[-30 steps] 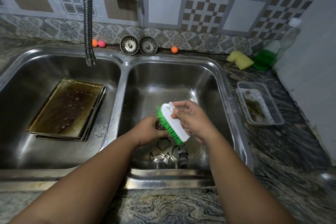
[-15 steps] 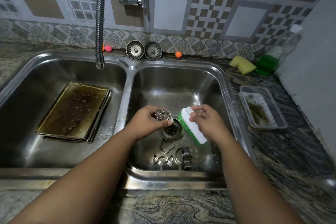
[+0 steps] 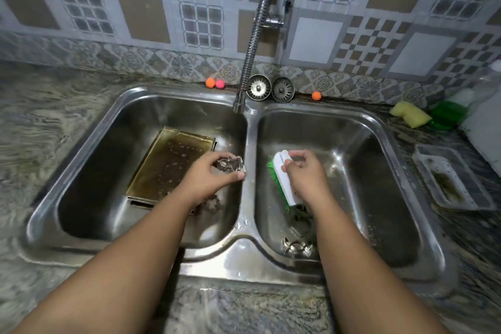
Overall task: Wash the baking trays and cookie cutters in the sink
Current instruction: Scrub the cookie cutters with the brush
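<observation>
My left hand (image 3: 210,179) pinches a metal cookie cutter (image 3: 230,165) over the right side of the left basin. Under it lie stacked dark, greasy baking trays (image 3: 168,163), and a flower-shaped cutter (image 3: 212,202) rests by their corner. My right hand (image 3: 305,173) grips a white scrubbing brush with green bristles (image 3: 282,179) in the right basin. More cutters (image 3: 296,247) lie on that basin's floor near its front wall, partly hidden by my right forearm.
The flexible tap spout (image 3: 240,104) hangs over the divider between the basins. Two drain strainers (image 3: 271,87) and small coloured balls (image 3: 215,83) line the back ledge. A yellow sponge (image 3: 410,114), green soap bottle (image 3: 447,115) and clear plastic tray (image 3: 452,179) sit on the right counter.
My left hand has carried the cutter from the right basin across the divider to over the left basin. The right hand stays in the right basin with the brush. The view shifted left.
</observation>
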